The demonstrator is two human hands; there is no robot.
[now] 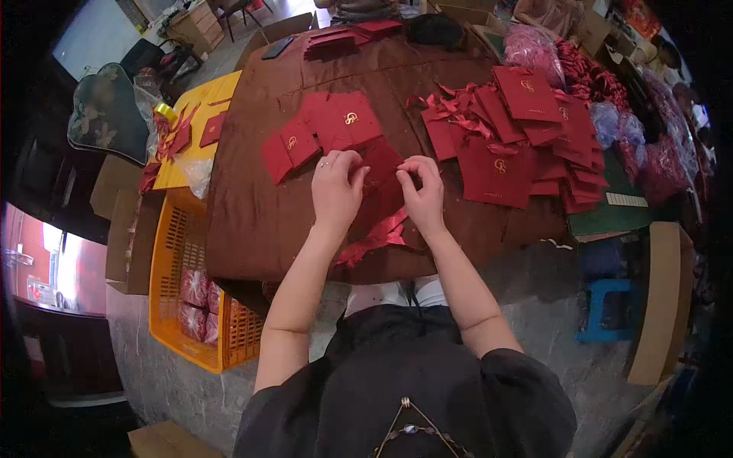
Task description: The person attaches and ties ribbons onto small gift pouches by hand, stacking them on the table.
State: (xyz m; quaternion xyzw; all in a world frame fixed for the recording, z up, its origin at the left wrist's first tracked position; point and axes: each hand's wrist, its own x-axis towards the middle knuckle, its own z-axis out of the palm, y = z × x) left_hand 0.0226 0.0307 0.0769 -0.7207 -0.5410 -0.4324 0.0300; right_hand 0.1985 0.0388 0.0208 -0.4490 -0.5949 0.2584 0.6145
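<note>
A dark red gift bag (377,169) with a gold mark lies between my hands on the brown cloth. My left hand (338,187) is closed on its left edge, fingers bent and a ring showing. At its right edge my right hand (420,191) pinches with thumb and forefinger; what is in the pinch is too small to make out. Red ribbon (378,238) trails over the cloth below my hands. Beyond my left hand lie more flat red bags (343,122) with gold logos. Right of my right hand is a large heap of red bags (496,172) with ribbons.
An orange crate (187,275) with packed red bundles stands on the floor at the left, below a yellow table (202,114). More red bags (332,42) and a phone (276,48) lie at the far edge. A blue stool (607,309) and cardboard (658,305) are at the right.
</note>
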